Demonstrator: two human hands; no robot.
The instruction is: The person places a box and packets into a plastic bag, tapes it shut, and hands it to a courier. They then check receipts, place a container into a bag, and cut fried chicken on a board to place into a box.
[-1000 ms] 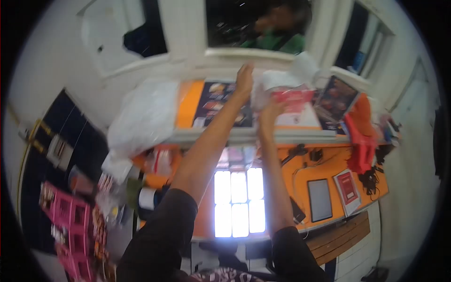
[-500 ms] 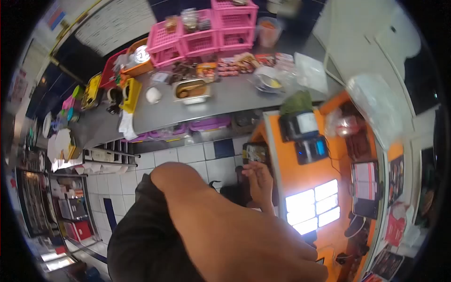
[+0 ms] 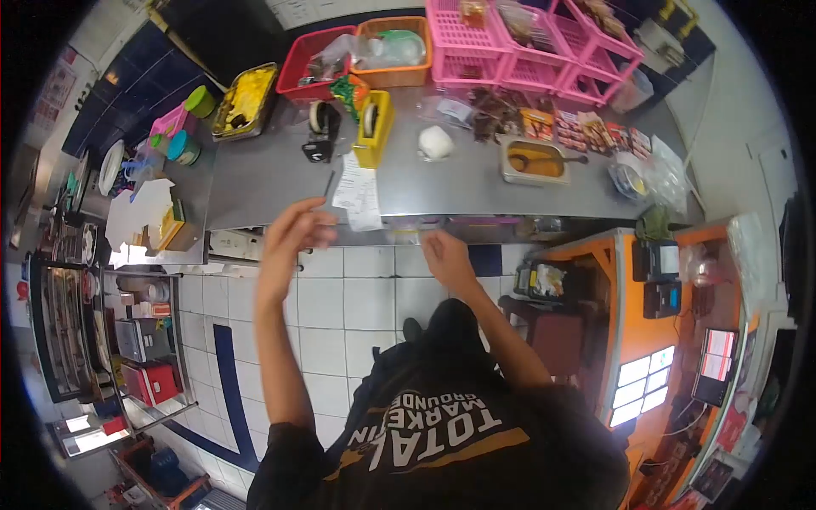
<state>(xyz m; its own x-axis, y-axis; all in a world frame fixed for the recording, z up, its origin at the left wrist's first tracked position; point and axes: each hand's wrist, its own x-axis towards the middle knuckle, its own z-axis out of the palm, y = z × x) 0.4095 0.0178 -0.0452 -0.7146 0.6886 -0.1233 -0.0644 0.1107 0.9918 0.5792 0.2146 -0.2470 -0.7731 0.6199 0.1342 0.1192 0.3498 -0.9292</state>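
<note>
My left hand (image 3: 293,242) is raised in front of the steel counter's edge, its fingers apart and nothing seen in them. Just beyond its fingertips a thin dark stick (image 3: 329,184), perhaps a pen, lies on the counter. Beside that, a long white paper receipt (image 3: 357,191) hangs over the front edge, near a yellow tape dispenser (image 3: 372,132). My right hand (image 3: 446,257) is held in front of the edge to the right of the receipt, fingers curled together; whether anything is inside them is hidden.
On the steel counter (image 3: 408,189) are a black tape dispenser (image 3: 320,132), a white bundle (image 3: 436,143), a metal pan of brown sauce (image 3: 534,161), sachets (image 3: 569,130) and pink baskets (image 3: 510,47). An orange desk (image 3: 627,340) stands right, a shelf rack (image 3: 140,340) left.
My view has swung left and my body has turned to face the counter. The arm that crossed in front has moved away; both hands are now apart near the counter's edge.
</note>
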